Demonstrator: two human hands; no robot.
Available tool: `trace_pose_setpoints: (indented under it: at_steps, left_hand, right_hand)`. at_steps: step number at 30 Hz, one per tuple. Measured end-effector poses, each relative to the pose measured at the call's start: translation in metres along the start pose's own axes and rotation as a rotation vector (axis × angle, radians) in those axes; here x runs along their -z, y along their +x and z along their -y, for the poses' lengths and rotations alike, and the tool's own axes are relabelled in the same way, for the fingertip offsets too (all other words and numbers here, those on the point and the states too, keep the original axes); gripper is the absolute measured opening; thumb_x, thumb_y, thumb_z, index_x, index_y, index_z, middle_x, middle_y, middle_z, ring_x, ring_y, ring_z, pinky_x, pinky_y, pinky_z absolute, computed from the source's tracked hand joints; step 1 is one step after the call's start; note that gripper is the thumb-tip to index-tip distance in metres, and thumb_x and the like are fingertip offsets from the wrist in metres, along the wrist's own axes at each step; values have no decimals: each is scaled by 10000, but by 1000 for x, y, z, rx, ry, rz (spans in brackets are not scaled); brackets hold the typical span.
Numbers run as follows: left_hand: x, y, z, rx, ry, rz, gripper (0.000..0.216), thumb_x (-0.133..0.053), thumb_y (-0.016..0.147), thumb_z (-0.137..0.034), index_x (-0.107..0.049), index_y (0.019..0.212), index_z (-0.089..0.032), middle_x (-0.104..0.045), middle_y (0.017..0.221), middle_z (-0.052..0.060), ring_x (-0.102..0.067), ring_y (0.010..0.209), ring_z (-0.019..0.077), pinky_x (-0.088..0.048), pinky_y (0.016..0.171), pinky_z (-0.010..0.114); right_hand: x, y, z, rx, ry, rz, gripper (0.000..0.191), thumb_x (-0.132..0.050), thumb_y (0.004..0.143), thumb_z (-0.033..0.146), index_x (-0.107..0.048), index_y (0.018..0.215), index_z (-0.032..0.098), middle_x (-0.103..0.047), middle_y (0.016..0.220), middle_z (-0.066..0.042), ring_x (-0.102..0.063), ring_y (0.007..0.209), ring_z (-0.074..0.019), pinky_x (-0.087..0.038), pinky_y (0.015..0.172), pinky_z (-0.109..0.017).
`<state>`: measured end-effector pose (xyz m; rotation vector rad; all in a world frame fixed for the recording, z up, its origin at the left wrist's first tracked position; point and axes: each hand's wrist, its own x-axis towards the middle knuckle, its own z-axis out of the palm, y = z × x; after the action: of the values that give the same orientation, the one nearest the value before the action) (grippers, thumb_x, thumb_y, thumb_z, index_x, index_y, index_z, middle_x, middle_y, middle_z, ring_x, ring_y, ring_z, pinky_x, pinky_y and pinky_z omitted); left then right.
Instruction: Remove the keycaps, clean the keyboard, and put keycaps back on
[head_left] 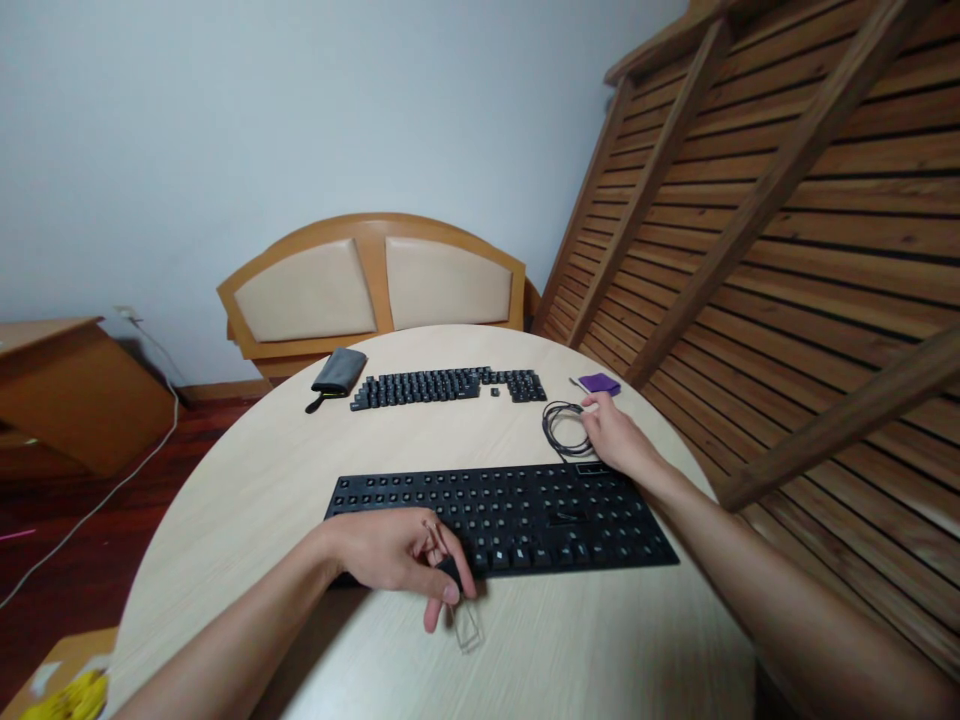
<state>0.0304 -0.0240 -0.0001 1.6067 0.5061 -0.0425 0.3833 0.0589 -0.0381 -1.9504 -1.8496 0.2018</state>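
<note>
My left hand (401,553) is closed round the black handle of a wire keycap puller (466,632). Its wire loops hang down past the near edge of a black keyboard (555,515). Most of the keyboard's switches are bare, while several keycaps sit along its bottom row. My right hand (619,432) reaches over the far right corner, beside the coiled black cable (559,428). Its fingertips are closed at the end of a thin stick-like tool (577,384), whose kind is too small to tell. A purple cloth (600,384) lies just beyond these fingers.
Loose black keycaps (420,388) stand in rows across the far part of the round table (247,520). A grey pouch (340,371) lies left of them. Behind are a padded headboard (450,283) and, at right, a leaning slatted wooden frame (750,220).
</note>
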Motion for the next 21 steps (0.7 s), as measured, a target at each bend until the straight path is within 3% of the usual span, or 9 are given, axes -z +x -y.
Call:
trace_pose_setpoints:
  at_steps: [3,6,8,12,15,21]
  left_hand:
    - [-1,-1,-4,-4,5,-10,340,-651,942,-482,-754,1114,-208,-724,628,42,-623,575,168,-371,501,241]
    - [-2,0,-5,-18,9,-22,317,-642,950,-454,-756,1123,-214,-723,636,39,-638,594,170,-365,499,241]
    - [-3,1,-4,-23,16,-34,321,-634,954,-447,-754,1133,-209,-726,644,44,-629,591,165,-348,488,236]
    - [-4,3,-2,-38,30,-45,344,-622,958,-450,-745,1151,-193,-740,680,60,-573,560,149,-320,472,232]
    - [-4,7,2,-74,49,-86,358,-607,966,-444,-729,1180,-184,-751,723,74,-544,561,143,-323,483,236]
    - [-1,13,9,-158,100,-318,367,-588,978,-432,-713,1187,-158,-736,717,72,-479,534,124,-303,492,241]
  right_hand:
    - [1,-12,6,116,100,-93,394,-301,1004,261,-621,1225,199,-689,1107,-131,-662,1071,-268,-504,950,-402]
    - [-3,-33,14,168,154,-139,406,-344,1010,359,-641,1228,191,-624,1228,-150,-637,1131,-287,-483,1028,-437]
    - [-10,-49,19,165,159,-147,489,-409,990,450,-557,1368,176,-557,1313,-176,-659,1073,-312,-520,980,-471]
    - [-24,-70,19,228,7,-170,637,-423,978,469,-343,1528,158,-438,1437,-227,-498,1329,-416,-446,1077,-571]
    - [-28,-64,9,252,-49,-182,650,-391,990,436,-287,1541,106,-410,1448,-255,-480,1349,-420,-430,1102,-561]
    - [-21,-33,-19,269,-46,-207,678,-436,972,422,-243,1562,148,-391,1486,-231,-444,1391,-403,-411,1124,-555]
